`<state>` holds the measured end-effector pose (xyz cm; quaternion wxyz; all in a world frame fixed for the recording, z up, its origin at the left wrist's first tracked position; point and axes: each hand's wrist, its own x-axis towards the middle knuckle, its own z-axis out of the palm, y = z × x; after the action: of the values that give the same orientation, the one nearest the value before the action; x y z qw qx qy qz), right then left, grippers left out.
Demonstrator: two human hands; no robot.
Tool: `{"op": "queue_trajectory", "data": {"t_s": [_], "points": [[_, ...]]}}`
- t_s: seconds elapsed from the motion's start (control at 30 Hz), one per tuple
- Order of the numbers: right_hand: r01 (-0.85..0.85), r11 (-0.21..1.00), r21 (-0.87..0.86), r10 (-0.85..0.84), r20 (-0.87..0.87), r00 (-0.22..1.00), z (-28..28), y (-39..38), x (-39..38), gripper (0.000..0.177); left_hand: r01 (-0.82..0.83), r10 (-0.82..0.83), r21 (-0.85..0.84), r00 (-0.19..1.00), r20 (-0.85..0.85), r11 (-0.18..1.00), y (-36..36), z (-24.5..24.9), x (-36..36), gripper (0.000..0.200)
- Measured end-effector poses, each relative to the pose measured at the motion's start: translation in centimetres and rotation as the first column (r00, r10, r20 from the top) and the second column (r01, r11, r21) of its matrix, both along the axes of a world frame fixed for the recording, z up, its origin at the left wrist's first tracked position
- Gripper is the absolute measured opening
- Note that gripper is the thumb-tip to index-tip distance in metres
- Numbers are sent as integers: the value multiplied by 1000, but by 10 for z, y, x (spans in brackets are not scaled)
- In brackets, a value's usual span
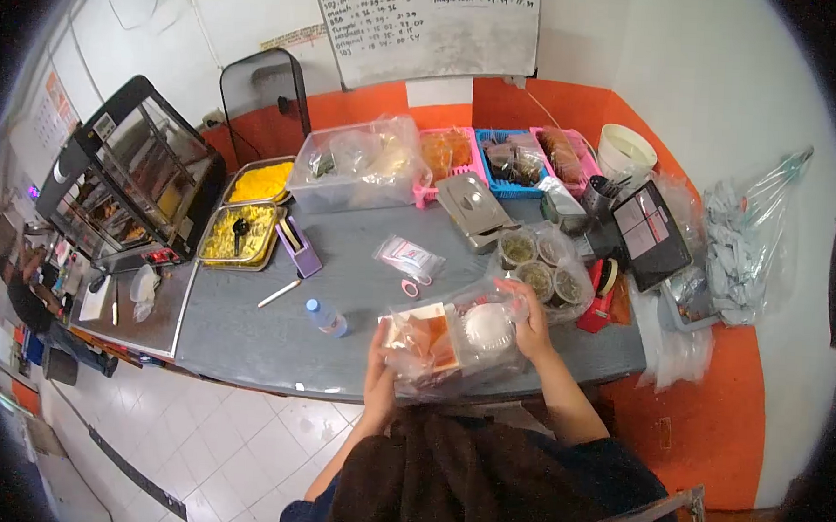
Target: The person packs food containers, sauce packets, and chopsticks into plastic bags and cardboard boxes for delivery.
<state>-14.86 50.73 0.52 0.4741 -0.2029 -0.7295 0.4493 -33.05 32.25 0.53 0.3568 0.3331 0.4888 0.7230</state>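
Note:
A clear plastic bag [413, 374] is between my two hands at the table's front edge. Inside it I see a flat orange-and-white printed package [424, 336] on the left and a round white-topped container [488, 327] on the right. My left hand [380, 369] grips the bag's left side, its fingers partly hidden by the plastic. At the upper right, my right hand [531, 327] has its fingers closed on the bag. Just behind my right hand stand several clear cups [535, 277] with dark green contents, wrapped in plastic.
Left of the bag stand a small blue-capped bottle [326, 318], a white marker [278, 293] and a purple holder [299, 248]. Scissors [411, 287] lie beyond. Food trays [236, 236], a clear bin [357, 170] and a tablet [651, 229] line the table. A person [32, 291] stands far left.

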Motion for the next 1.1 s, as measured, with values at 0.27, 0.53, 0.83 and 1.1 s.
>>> {"op": "queue_trajectory", "data": {"t_s": [0.27,0.53,0.83,1.1], "points": [[-286,792,-540,106,-339,935,86,24,4,35,114,-196,-275,935,-295,955,4,72,-11,18],[-408,781,-473,297,-293,909,129,34,-18,46,174,-181,180,983,19,968,28,114,-27,29],[243,970,-23,-225,302,926,79,72,56,21,48,-33,74,982,-187,996,2,101,-23,43],[344,555,758,-805,383,454,-30,317,65,16,-237,230,22,909,-348,971,-13,86,-15,54]]}}
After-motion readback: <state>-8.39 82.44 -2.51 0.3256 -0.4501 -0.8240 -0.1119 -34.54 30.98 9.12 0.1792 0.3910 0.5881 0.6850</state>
